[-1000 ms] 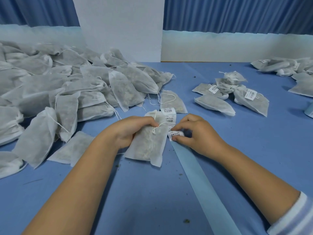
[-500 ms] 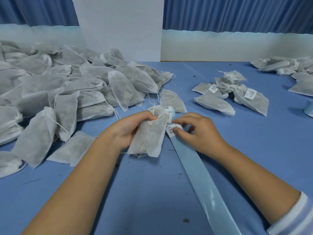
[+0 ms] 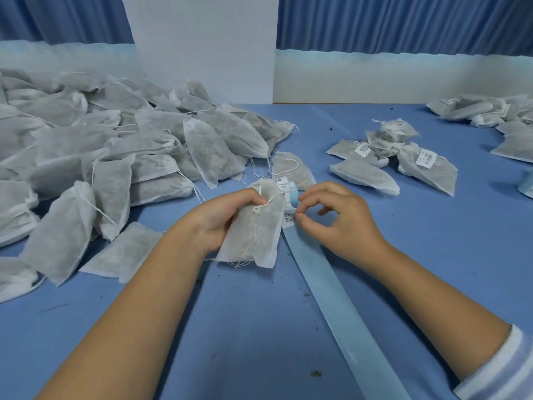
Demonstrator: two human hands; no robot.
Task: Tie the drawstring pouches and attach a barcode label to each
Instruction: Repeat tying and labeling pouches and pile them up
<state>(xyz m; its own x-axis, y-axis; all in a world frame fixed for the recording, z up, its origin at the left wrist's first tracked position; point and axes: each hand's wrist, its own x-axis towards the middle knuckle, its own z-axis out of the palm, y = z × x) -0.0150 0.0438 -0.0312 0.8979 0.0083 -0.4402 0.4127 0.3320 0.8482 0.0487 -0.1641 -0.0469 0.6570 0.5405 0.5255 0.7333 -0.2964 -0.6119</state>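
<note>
Pouches [image 3: 115, 157] lie in a big pile at the left of the blue surface [image 3: 432, 241]. A long pale strip [image 3: 331, 287] runs to the bottom right. In the middle, the left hand [image 3: 222, 220] has its fingers curled round one pouch [image 3: 253, 232]. The right hand [image 3: 340, 220] has its fingers pinched on a small barcode label [image 3: 289, 219], just beside that pouch.

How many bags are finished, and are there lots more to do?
Done: the small heap on the right already has labels. In hand: the left hand grips a bag whose string looks knotted, while the right hand pinches a label at the blue strip. Left: the big pile on the left shows no labels, so most of the job remains.
</note>
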